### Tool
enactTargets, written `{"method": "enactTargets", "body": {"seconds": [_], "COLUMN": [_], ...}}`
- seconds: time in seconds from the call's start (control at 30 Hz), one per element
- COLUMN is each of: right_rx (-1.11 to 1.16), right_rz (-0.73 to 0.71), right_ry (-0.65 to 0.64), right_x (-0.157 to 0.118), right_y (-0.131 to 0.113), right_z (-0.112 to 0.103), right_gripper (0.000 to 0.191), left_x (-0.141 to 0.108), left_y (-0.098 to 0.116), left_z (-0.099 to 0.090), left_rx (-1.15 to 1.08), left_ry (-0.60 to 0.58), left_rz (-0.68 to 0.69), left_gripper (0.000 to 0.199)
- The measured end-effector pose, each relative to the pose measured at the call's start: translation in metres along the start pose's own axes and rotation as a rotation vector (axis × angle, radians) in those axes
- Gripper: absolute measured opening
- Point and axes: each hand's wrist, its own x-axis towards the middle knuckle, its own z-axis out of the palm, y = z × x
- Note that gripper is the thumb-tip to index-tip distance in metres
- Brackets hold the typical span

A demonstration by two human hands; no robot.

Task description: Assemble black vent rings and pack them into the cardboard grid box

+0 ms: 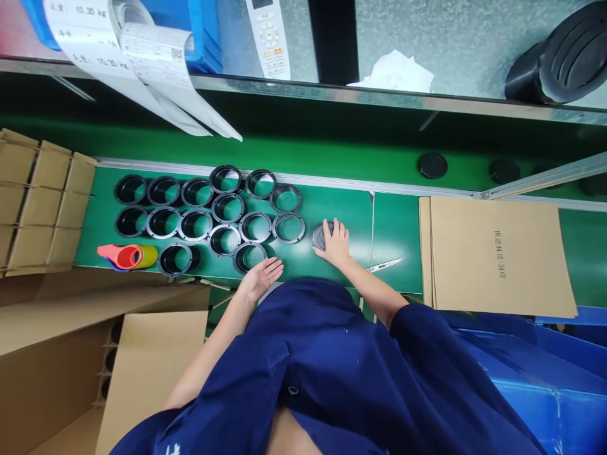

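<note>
On the green table (351, 218), several open black rings or cylinders (226, 208) stand in rows left of centre. My right hand (336, 243) rests over a dark round piece (319, 237), its fingers on the top and edge. Beside the nearest black ring (250, 258), my left hand (262, 278) is held palm up with its fingers stretched out, and nothing lies in it. A slim metal cutter (385, 265) lies to the right of my right forearm.
Flat cardboard (497, 253) is stacked at the right. Red and yellow tape rolls (130, 256) lie at the left, near cardboard dividers (40, 202) and an open carton (156, 354). A shelf (294, 88) crosses above the back, holding a remote (270, 41).
</note>
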Motion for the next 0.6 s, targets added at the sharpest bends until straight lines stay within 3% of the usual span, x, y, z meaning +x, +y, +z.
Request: {"method": "enactTargets", "body": {"seconds": [0.1, 0.23, 0.4, 0.5, 0.6], "right_rx": [0.038, 0.115, 0.16, 0.319, 0.46], "right_rz": [-0.027, -0.12, -0.208, -0.114, 0.276], "right_ry": [0.005, 0.151, -0.01, 0.105, 0.36], "right_x": [0.002, 0.003, 0.018, 0.056, 0.104], "right_y": [-0.004, -0.013, -0.02, 0.031, 0.137], "right_z": [-0.009, -0.025, -0.017, -0.041, -0.103], "right_gripper": [0.098, 0.082, 0.073, 0.067, 0.052], "left_x": [0.004, 0.01, 0.015, 0.011, 0.001], "left_y": [0.011, 0.026, 0.05, 0.062, 0.066], "left_z": [0.014, 0.024, 0.031, 0.033, 0.032], "left_rx": [0.028, 0.071, 0.101, 0.108, 0.127], "left_ry": [0.021, 0.065, 0.145, 0.17, 0.223], "left_rz": [0.002, -0.011, -0.042, -0.019, -0.023], "left_gripper": [0.028, 0.022, 0.023, 0.024, 0.025]}}
